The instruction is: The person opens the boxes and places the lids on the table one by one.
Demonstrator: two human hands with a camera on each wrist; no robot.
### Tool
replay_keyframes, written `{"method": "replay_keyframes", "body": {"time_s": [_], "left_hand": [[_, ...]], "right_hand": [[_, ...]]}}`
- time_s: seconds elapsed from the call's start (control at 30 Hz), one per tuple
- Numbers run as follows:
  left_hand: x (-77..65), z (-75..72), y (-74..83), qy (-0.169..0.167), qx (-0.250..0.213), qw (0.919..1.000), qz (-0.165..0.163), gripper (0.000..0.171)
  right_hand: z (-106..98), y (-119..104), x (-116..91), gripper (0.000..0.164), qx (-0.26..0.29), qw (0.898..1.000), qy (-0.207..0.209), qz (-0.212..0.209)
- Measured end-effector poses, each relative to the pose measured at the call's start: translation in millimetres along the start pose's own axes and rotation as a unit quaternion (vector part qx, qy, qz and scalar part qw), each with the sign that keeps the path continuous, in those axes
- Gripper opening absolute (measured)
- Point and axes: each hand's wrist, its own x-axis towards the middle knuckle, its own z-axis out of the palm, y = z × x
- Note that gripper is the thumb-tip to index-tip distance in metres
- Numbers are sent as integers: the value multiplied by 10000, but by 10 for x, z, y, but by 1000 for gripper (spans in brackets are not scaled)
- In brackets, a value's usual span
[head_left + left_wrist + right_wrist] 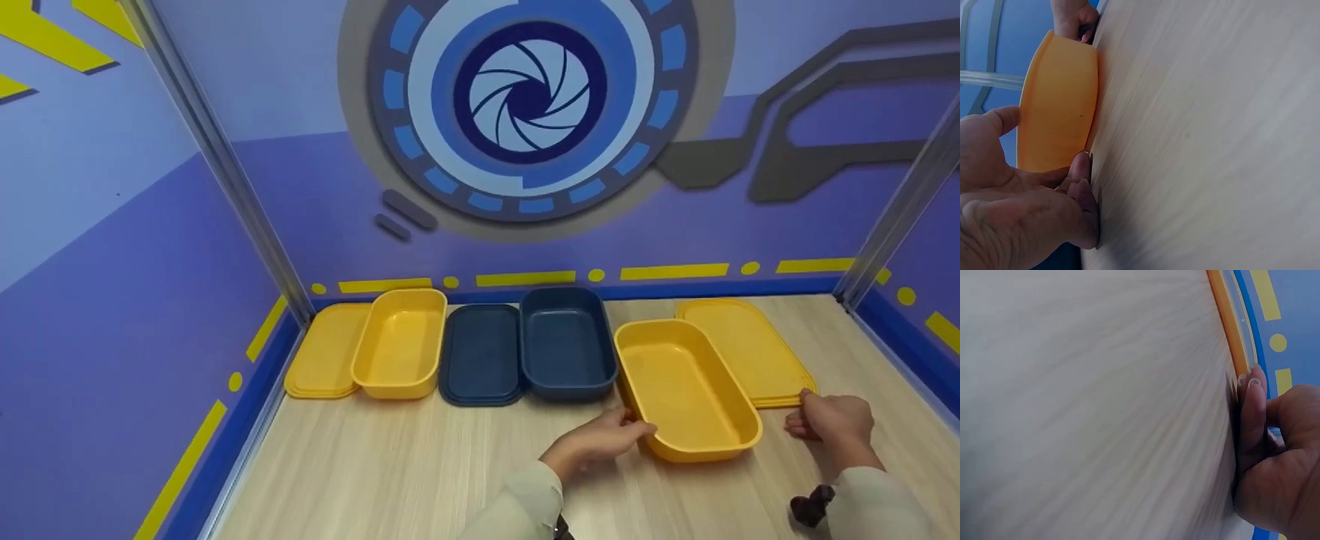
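On the right of the table, a yellow open-topped container (pixel 682 397) lies at a slant. My left hand (pixel 604 439) holds it by its near left corner, thumb at the rim and fingers low against the side wall, as the left wrist view of the container (pixel 1058 101) shows. A flat yellow lid (pixel 750 349) lies just to its right, its left edge hidden behind the container. My right hand (pixel 836 420) pinches that lid's near right corner; in the right wrist view the fingertips sit at the lid's edge (pixel 1227 323).
Left of the held container stand a dark blue container (pixel 568 345) and a dark blue lid (pixel 480 352). Farther left are another yellow container (pixel 401 337) and a yellow lid (pixel 326 349). Printed panels (pixel 525 255) wall the table (pixel 420 465) at the back and sides.
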Motion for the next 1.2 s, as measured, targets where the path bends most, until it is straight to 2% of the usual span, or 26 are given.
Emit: {"method": "replay_keyframes", "body": {"time_s": [0.13,0.33,0.57,0.67,0.93,1.1,1.2], "left_hand": [[-7,42,-9,163,74,9998,84,44],[-16,30,-11,174,250,9995,46,37],[-1,-51,-32,-275,183,9993,190,52],[2,-79,-36,-421,153,9989,168,56],[-12,-66,-50,-499,-4,9987,73,52],[-13,-42,-50,-346,3,9993,132,48],[-8,-48,-44,-271,46,9995,122,47]], "right_hand": [[-6,17,-11,52,-34,10000,-5,-31],[-2,19,4,42,-42,10000,47,60],[22,37,59,41,-90,9998,85,126],[12,38,85,42,-201,9997,-19,140],[-57,68,11,65,-546,9969,-569,75],[53,89,-191,75,-753,9942,-747,-184],[135,127,-362,79,-773,9911,-1006,-412]]}}
